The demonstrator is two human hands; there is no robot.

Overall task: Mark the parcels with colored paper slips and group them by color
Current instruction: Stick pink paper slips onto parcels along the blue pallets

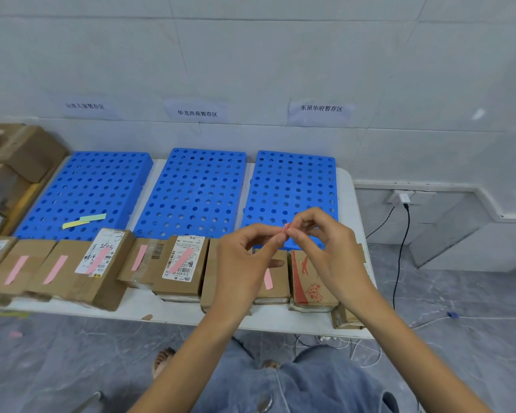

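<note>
**Left hand (245,257) and right hand (325,242) met on a pink slip (286,228)**

From where I stood, both hands were raised together over the right end of the white table (280,321), bare forearms angled in from below. Thumb and forefinger of each hand nipped the same small pink slip, which looked creased and bunched between the fingertips. The other fingers were loosely curled, and the two hands touched at the pinch.

Beneath them, a row of parcels (176,269) ran along the table's near edge. They were squat brown cardboard boxes with scuffed corners and glossy tape, packed side by side. Several carried a flat strip of pink paper on top, and two bore white printed shipping labels. The red-printed parcel (310,281) sat just under the right wrist.

Behind the row lay three blue boards (197,192) of rigid plastic, rectangular and pierced all over with round holes. They sat side by side against the tiled wall. On the leftmost one rested a yellow slip (75,224) and a green slip (93,217), their ends touching. Larger cardboard boxes (21,156) were stacked at the far left, and three paper signs (320,111) were stuck to the wall above.
</note>
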